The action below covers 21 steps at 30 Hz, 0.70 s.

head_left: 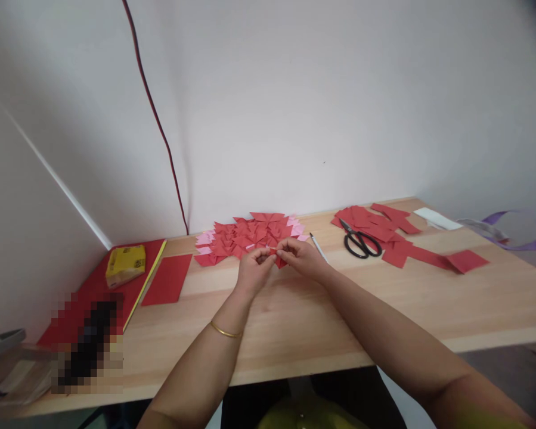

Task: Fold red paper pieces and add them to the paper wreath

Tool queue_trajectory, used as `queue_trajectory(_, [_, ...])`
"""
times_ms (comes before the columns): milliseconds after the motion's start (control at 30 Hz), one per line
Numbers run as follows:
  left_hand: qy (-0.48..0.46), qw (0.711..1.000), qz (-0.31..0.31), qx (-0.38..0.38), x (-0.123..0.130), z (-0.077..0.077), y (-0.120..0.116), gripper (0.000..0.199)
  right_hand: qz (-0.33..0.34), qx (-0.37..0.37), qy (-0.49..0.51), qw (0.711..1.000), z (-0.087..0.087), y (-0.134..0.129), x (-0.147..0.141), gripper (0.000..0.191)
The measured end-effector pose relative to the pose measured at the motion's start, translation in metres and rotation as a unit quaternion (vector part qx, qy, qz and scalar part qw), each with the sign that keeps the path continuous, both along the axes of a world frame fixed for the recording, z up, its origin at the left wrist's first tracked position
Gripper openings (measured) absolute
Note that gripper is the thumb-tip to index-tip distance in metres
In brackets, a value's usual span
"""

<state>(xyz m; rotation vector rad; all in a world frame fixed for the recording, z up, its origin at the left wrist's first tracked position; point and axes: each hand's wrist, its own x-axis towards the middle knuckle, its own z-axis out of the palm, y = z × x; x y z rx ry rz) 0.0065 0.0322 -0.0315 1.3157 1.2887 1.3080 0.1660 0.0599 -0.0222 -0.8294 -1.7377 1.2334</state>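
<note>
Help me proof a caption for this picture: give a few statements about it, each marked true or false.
1. The left hand and right hand both hold the small red paper. True.
2. The scissors lie left of the pen. False: they lie right of it.
3. The bracelet is on the right arm. False: it is on the left arm.
4. The folded pile includes pink pieces. True.
5. The yellow packet sits on bare wood. False: it sits on a red sheet.

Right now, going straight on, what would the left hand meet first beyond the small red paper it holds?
The left hand would likely meet the pile of folded red and pink papers; depth is unclear.
</note>
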Motion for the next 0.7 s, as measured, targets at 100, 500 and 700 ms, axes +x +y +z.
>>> queue_trajectory(100, [-0.014,1.0,-0.01,0.011,0.0,0.001,0.001,0.016,0.007,0.016,0.014,1.0,-0.002,0.002,0.001,0.021])
queue_trajectory(500, [0.04,0.996,-0.019,0.082,-0.006,0.007,-0.001,0.014,0.018,0.038,-0.023,0.999,0.003,0.003,0.007,0.021])
queue_trajectory(700, [0.09,0.989,-0.009,0.114,-0.004,0.018,-0.005,0.008,0.013,0.04,-0.026,0.999,0.003,0.004,0.007,0.021])
